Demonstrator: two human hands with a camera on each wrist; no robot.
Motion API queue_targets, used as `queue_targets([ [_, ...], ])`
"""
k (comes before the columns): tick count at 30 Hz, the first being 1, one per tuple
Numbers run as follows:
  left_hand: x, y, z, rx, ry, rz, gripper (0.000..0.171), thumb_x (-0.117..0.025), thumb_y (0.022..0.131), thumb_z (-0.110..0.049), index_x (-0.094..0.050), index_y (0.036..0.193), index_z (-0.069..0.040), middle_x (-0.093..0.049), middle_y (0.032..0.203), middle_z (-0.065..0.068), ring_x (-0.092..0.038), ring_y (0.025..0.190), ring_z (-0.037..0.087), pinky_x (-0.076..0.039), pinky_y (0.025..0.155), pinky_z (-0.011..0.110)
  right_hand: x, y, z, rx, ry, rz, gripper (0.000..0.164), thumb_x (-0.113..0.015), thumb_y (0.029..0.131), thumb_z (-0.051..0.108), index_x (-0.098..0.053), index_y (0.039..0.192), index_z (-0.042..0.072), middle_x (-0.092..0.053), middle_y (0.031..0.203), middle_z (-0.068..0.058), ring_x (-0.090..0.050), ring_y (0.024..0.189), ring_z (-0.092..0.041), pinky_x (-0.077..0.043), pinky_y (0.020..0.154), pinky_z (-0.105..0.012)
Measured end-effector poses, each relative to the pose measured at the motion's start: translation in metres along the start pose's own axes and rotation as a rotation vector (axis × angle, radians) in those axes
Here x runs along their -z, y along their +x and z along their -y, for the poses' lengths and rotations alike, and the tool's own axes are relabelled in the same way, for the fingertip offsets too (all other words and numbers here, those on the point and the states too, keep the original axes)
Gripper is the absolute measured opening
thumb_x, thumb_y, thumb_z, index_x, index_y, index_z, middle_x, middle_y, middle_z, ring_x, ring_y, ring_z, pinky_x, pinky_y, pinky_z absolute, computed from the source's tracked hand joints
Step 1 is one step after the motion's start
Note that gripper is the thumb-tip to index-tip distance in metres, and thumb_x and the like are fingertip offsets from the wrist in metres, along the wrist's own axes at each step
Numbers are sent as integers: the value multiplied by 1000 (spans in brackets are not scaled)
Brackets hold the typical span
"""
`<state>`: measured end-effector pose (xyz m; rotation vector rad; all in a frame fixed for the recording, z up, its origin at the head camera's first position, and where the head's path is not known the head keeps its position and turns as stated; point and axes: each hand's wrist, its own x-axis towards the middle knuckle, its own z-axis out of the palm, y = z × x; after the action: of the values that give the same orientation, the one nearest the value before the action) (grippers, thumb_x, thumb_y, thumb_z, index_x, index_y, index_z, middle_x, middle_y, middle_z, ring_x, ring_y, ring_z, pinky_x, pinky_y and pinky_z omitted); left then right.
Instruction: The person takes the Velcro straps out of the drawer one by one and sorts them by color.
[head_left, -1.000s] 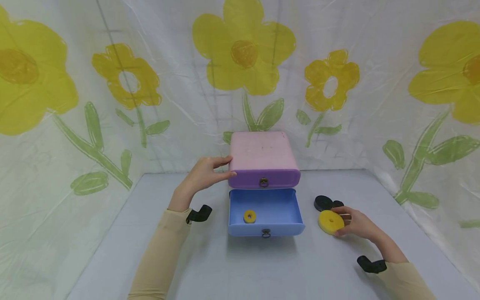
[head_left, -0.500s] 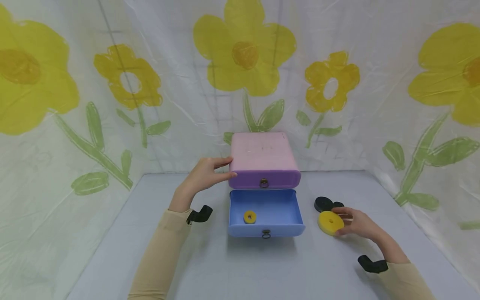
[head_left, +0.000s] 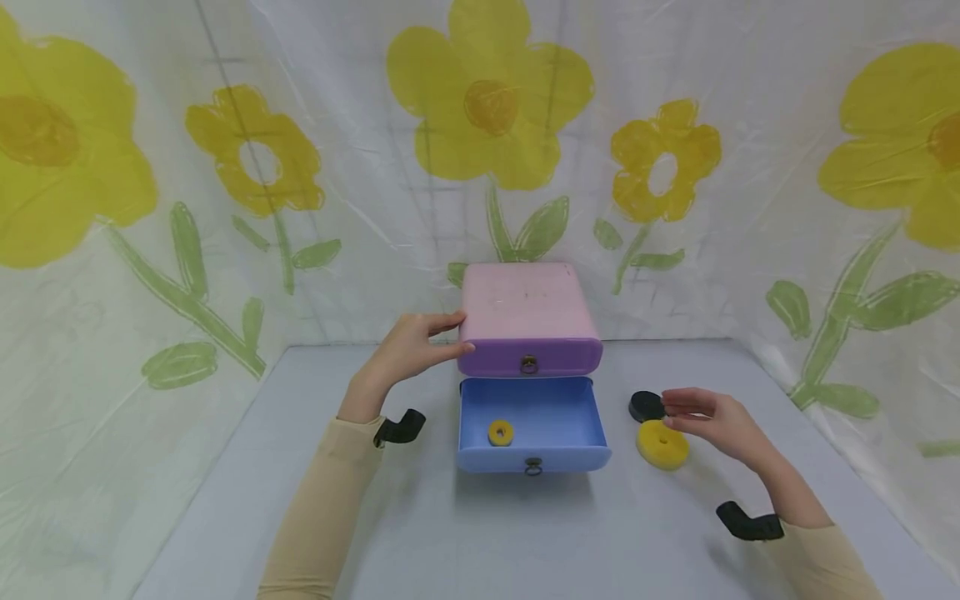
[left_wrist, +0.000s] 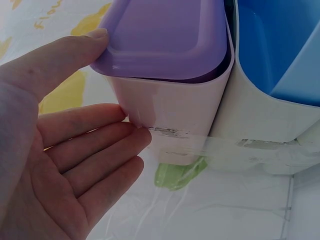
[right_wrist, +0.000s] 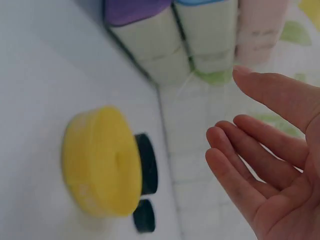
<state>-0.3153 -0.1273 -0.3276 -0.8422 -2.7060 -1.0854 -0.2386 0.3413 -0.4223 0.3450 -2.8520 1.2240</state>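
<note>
My left hand (head_left: 408,354) touches the left side of a drawer unit with a pink top (head_left: 525,300). Its thumb lies at the edge of the purple drawer front (left_wrist: 160,55), with the straight fingers against the pink casing. Below, a blue drawer (head_left: 555,417) stands pulled out, holding a small yellow ring (head_left: 500,432). My right hand (head_left: 716,421) hovers with relaxed fingers over a thick yellow disc (head_left: 660,447) on the table, holding nothing. Behind that disc sit a black disc (head_left: 645,406) and a smaller black disc (right_wrist: 144,216), the latter hidden by the hand in the head view.
A white tabletop (head_left: 525,542) carries the unit and the discs. Behind it hangs a pale sheet (head_left: 360,250) printed with yellow flowers. Another purple drawer front (right_wrist: 132,10) shows beneath the blue tier in the right wrist view.
My right hand has let go of the yellow disc and risen a little, away from it. The disc stays where it was. My left hand and the drawers have not moved.
</note>
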Motion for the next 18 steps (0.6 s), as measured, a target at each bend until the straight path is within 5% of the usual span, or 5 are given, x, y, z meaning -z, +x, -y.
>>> queue_targets([
  [18,1,0,-1,-8,5,-1,67,-71,81,-48,-54,135,-12,-57,134,7,-54,124,23,-47,100,40,-4,11,61,112,13,-10,52,-70,86,35,-58,128,8,-63,124,-13,-62,110,-28,-53,84,-18],
])
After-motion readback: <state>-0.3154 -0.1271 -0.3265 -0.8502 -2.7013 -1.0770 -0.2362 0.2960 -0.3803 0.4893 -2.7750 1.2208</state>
